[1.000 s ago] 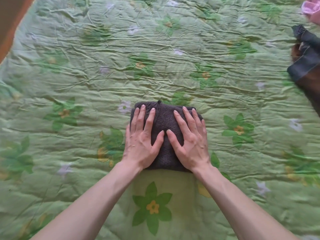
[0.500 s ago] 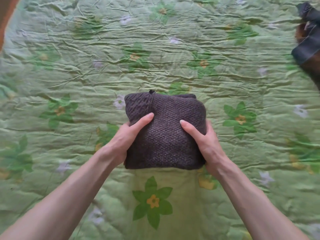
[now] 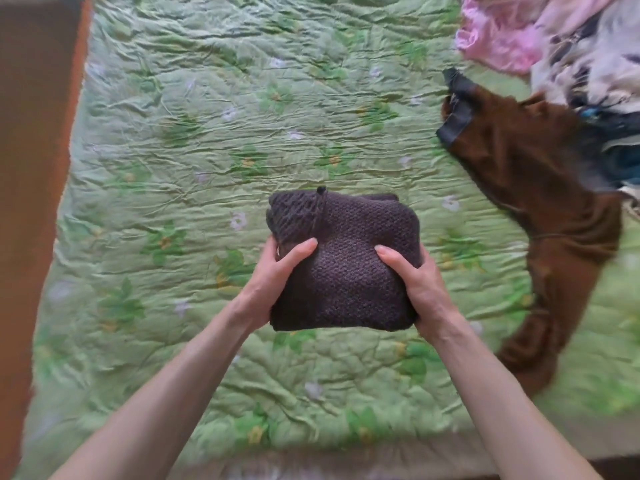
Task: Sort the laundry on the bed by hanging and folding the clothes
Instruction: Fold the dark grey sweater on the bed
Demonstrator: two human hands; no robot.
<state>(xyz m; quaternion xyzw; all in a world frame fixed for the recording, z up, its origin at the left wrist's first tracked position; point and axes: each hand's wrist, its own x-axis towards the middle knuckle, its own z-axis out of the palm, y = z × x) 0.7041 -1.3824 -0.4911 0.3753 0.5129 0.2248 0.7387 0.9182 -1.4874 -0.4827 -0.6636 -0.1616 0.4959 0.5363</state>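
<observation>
A dark brown-grey knitted garment (image 3: 349, 268), folded into a thick square bundle, is held up over the bed between both hands. My left hand (image 3: 273, 275) grips its left side, thumb on top and fingers underneath. My right hand (image 3: 412, 282) grips its right side the same way. A small cord end sticks up at the bundle's far edge. To the right on the bed lies a brown garment (image 3: 540, 209) with a dark cuff, spread out unfolded.
The bed carries a crumpled green floral quilt (image 3: 194, 140). At the top right sits a pile of laundry with a pink piece (image 3: 502, 32) and a white patterned piece (image 3: 588, 64). A brown-orange wooden surface (image 3: 31, 168) borders the bed's left side.
My hands went from pressing flat on the folded knit to gripping its sides and lifting it off the quilt. The view has pulled back, showing the laundry pile at right.
</observation>
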